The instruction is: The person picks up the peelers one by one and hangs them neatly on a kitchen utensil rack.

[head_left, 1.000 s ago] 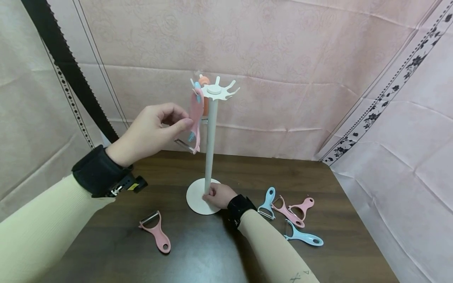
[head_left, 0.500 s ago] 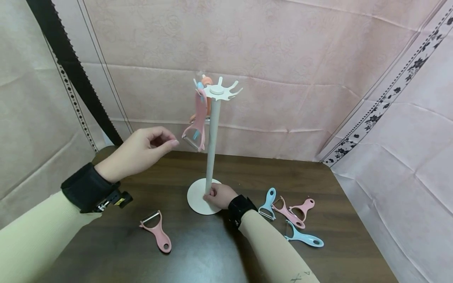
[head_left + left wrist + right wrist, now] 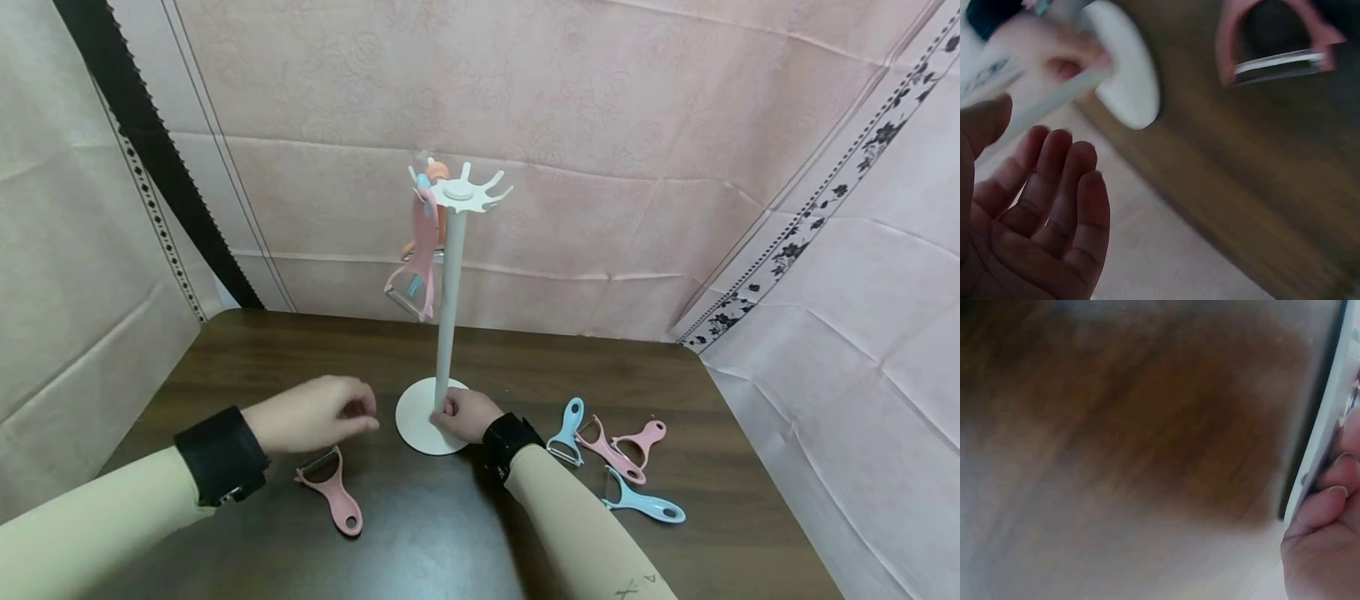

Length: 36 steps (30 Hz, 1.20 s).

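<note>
A white rack (image 3: 448,292) with a round foot and a crown of hooks stands upright on the table. My right hand (image 3: 468,415) grips its pole low down, with fingers on the foot in the right wrist view. From the left hooks hang a pink peeler (image 3: 425,233), a blue peeler (image 3: 415,285) mostly hidden behind it, and an orange peeler (image 3: 437,171). My left hand (image 3: 322,412) holds nothing, its fingers loosely bent in the left wrist view. Just below it, another pink peeler (image 3: 342,508) lies on the table, blade end toward the hand.
Right of the right forearm lie several loose peelers: a blue one (image 3: 570,421), pink ones (image 3: 618,460) and another blue one (image 3: 652,505). The brown wooden table (image 3: 750,533) meets a pale patterned cloth (image 3: 600,250) at the back.
My left hand has let go of the pink peeler, which now hangs from a hook. That hand has come down toward the pink peeler on the table. The right hand has stayed put.
</note>
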Motion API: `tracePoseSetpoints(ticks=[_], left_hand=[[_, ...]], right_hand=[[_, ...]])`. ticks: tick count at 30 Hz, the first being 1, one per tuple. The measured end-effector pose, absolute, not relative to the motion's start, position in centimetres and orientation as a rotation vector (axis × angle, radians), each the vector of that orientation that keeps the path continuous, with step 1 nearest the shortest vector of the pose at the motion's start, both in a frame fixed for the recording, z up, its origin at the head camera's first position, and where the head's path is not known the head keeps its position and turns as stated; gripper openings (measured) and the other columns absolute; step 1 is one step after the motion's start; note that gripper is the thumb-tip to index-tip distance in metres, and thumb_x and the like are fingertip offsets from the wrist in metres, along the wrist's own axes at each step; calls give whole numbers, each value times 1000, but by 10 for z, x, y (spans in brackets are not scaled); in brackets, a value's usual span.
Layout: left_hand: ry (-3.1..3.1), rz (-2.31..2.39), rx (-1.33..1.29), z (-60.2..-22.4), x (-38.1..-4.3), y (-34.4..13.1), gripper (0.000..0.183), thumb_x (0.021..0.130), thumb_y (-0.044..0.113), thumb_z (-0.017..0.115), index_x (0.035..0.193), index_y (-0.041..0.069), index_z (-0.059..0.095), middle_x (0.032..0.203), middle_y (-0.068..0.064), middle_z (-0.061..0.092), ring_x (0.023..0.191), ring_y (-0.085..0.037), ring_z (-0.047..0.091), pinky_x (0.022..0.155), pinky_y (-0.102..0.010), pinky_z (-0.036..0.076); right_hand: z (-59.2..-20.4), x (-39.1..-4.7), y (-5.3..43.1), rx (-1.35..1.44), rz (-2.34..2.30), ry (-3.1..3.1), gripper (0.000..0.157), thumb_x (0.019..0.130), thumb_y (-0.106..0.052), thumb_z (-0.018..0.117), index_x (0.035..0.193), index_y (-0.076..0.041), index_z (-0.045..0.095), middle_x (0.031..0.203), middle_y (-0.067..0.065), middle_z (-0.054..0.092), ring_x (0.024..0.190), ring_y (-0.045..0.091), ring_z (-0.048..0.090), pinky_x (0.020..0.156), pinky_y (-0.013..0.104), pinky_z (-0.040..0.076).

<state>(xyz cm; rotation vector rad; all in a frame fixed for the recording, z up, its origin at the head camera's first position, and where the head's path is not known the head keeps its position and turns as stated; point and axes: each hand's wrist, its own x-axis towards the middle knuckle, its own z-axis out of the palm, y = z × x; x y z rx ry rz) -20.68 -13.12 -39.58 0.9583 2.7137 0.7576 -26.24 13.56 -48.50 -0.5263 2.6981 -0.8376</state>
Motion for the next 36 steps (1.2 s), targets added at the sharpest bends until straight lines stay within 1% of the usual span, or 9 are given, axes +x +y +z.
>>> tracePoseSetpoints(ticks=[4, 7, 12, 14, 16, 19, 23, 26, 36], left_hand=[[2655, 626, 960, -408, -200, -128, 19, 87, 28, 72, 100, 17, 67, 90, 8, 59, 81, -9, 57, 73, -33, 49], [2651, 496, 954, -414, -197, -128, 24, 81, 24, 78, 101, 16, 67, 93, 6, 59, 85, -12, 55, 77, -38, 48], [2636, 382, 986, -419, -193, -129, 30, 70, 16, 85, 95, 16, 68, 89, 7, 56, 83, -15, 48, 76, -40, 42], [2624, 360, 1000, -422, -191, -129, 33, 67, 17, 86, 95, 16, 68, 88, 7, 55, 83, -15, 47, 76, -40, 41], [2613, 334, 993, -425, -190, -130, 35, 66, 19, 88, 95, 16, 68, 87, 8, 55, 83, -15, 46, 77, -40, 41], [2614, 295, 1016, -432, -190, -132, 33, 65, 18, 87, 93, 16, 68, 85, 9, 54, 82, -14, 46, 76, -39, 40], [2627, 286, 1065, -436, -188, -133, 27, 66, 9, 83, 86, 16, 67, 80, 9, 52, 78, -13, 44, 74, -38, 39], [2636, 297, 1095, -440, -188, -134, 26, 64, 7, 81, 82, 17, 65, 78, 9, 51, 76, -13, 43, 72, -36, 37], [2631, 309, 1091, -447, -188, -133, 31, 58, 12, 86, 73, 21, 60, 74, 11, 49, 74, -12, 41, 71, -35, 35]], right_hand=[[-486, -263, 136, -532, -840, 2704, 32, 92, -33, 66, 73, -15, 48, 61, -7, 44, 56, 10, 44, 54, 24, 37], [-489, -266, 136, -533, -827, 2705, 32, 91, -35, 66, 73, -16, 48, 61, -7, 44, 57, 10, 45, 54, 24, 38], [-494, -269, 135, -523, -811, 2710, 33, 91, -37, 66, 73, -16, 48, 61, -7, 46, 58, 10, 47, 56, 24, 39], [-494, -268, 135, -519, -817, 2711, 33, 91, -36, 66, 72, -16, 48, 61, -6, 46, 58, 11, 48, 56, 25, 39], [-494, -268, 136, -517, -815, 2712, 33, 91, -36, 66, 72, -16, 48, 61, -6, 46, 58, 11, 47, 56, 25, 39], [-494, -269, 136, -520, -828, 2706, 32, 91, -35, 66, 73, -15, 48, 61, -6, 46, 58, 11, 47, 55, 25, 39], [-495, -271, 137, -524, -831, 2700, 32, 90, -35, 67, 73, -16, 48, 61, -6, 46, 58, 11, 47, 55, 25, 39], [-496, -271, 137, -521, -827, 2700, 32, 90, -36, 67, 73, -16, 49, 61, -6, 46, 58, 11, 47, 55, 25, 38], [-493, -269, 136, -504, -824, 2694, 32, 90, -36, 66, 73, -15, 49, 62, -6, 46, 59, 11, 48, 56, 25, 39]])
